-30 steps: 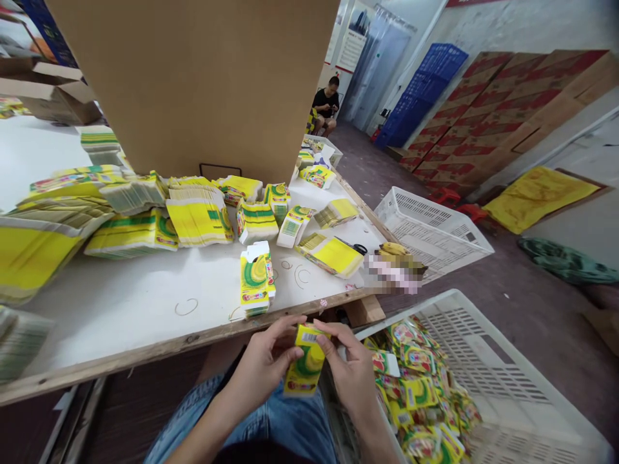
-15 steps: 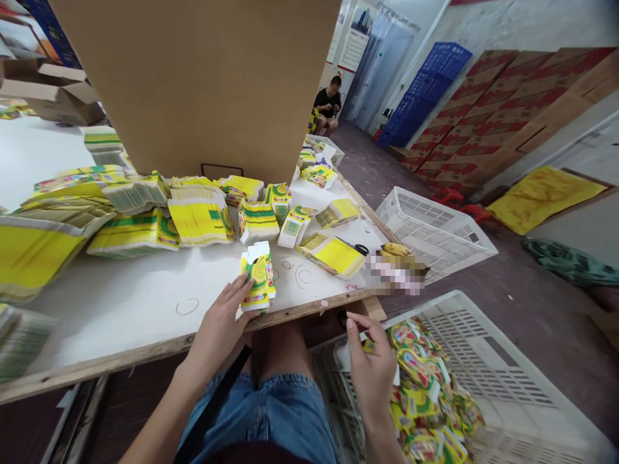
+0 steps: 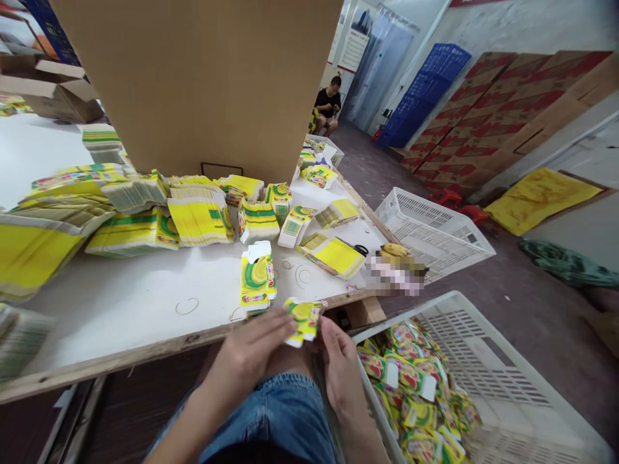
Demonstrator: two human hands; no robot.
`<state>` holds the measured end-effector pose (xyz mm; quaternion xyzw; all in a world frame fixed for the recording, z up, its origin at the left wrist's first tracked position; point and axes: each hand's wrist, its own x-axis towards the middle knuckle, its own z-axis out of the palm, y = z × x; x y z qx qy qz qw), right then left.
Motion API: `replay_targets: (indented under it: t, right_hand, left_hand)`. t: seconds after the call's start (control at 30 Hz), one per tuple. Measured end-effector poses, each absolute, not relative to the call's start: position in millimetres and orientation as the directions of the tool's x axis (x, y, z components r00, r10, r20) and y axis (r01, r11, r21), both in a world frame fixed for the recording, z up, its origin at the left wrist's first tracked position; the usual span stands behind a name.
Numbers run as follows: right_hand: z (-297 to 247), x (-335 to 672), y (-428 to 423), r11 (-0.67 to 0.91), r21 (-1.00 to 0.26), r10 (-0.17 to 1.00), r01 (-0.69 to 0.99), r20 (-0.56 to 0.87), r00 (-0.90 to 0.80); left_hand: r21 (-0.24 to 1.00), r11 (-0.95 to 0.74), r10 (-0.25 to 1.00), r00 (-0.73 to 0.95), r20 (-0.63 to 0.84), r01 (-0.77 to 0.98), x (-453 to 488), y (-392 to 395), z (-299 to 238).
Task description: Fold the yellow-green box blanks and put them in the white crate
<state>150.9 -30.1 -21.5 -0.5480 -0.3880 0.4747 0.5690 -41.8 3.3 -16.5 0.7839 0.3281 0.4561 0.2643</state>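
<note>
A small yellow-and-green printed carton (image 3: 305, 316) is held over my lap, just off the table's front edge. My left hand (image 3: 258, 338) grips it from the left, its fingers lying across the face. At the carton's right end, my right hand (image 3: 338, 354) pinches the edge; the fingertips behind it are hidden. Just beyond, on the table, lies a small stack of similar flat cartons (image 3: 256, 274), white flaps pointing away from me. Right of my right hand stands a white plastic crate (image 3: 459, 299) full of the same kind of cartons.
Bundled flat cartons (image 3: 200, 219) line the table (image 3: 145, 283) in front of a large cardboard box (image 3: 193, 84). Scissors (image 3: 360, 249) and bananas (image 3: 395, 249) lie at the right edge. Another white crate (image 3: 435, 222) stands beyond. A seated person (image 3: 329, 103) is farther back.
My left hand has drawn a carton off the small stack toward me. My right hand has moved left from beside the crate to the carton's right end.
</note>
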Motion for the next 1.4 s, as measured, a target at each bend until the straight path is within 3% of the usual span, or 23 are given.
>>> replay_targets:
  t: [0.07, 0.13, 0.27, 0.37, 0.47, 0.57, 0.73, 0.83, 0.93, 1.03, 1.13, 1.4]
  right_hand:
    - [-23, 151, -30, -0.069, -0.973, 0.947, -0.218, -0.133, 0.291]
    - [-24, 154, -31, -0.076, -0.971, 0.927, -0.227, -0.152, 0.342]
    - [-23, 155, -38, -0.092, -0.984, 0.944, -0.155, -0.136, 0.3]
    - [-23, 145, -41, -0.14, -0.979, 0.975, -0.146, -0.162, 0.15]
    - [-24, 137, -42, -0.169, -0.967, 0.976, -0.189, -0.191, 0.101]
    - [-26, 137, -41, -0.184, -0.948, 0.973, -0.258, -0.212, 0.088]
    - [-27, 139, -42, -0.196, -0.948, 0.973, -0.251, -0.22, 0.072]
    - [-25, 137, -45, -0.098, -0.994, 0.978, -0.055, -0.106, 0.182]
    - [-19, 139, -47, 0.106, -0.946, 0.934, 0.306, 0.201, 0.296]
    - [-11, 146, -47, 0.271, -0.824, 0.93, 0.498, 0.358, 0.087]
    - [-2, 152, -44, 0.354, -0.783, 0.93, 0.511, 0.352, -0.105]
    - [9, 148, -38, 0.347, -0.81, 0.927, 0.472, 0.373, -0.04]
  left_hand:
    - [0.74, -0.652, 0.721, 0.437, 0.537, 0.167, -29, -5, -16]
    - [0.814, -0.571, 0.765, 0.426, 0.482, 0.105, -20, -10, -17]
    - [0.97, -0.164, 0.948, 0.242, 0.205, -0.18, -13, -16, -22]
    - [0.898, 0.238, 0.946, 0.299, -0.127, -0.371, -11, -18, -27]
    - [0.726, 0.466, 0.863, 0.44, -0.247, -0.506, -10, -20, -29]
    - [0.643, 0.467, 0.849, 0.511, -0.133, -0.607, -7, -22, -29]
    - [0.764, 0.33, 0.865, 0.502, -0.01, -0.554, -7, -21, -32]
    - [0.785, 0.317, 0.883, 0.467, -0.04, -0.532, -9, -18, -27]
    - [0.756, 0.381, 0.876, 0.469, -0.111, -0.532, -9, -15, -19]
    - [0.709, 0.459, 0.836, 0.531, -0.14, -0.535, -8, -16, -15]
    - [0.651, 0.519, 0.801, 0.581, -0.144, -0.554, -6, -19, -15]
    - [0.637, 0.551, 0.787, 0.589, -0.182, -0.539, -10, -18, -5]
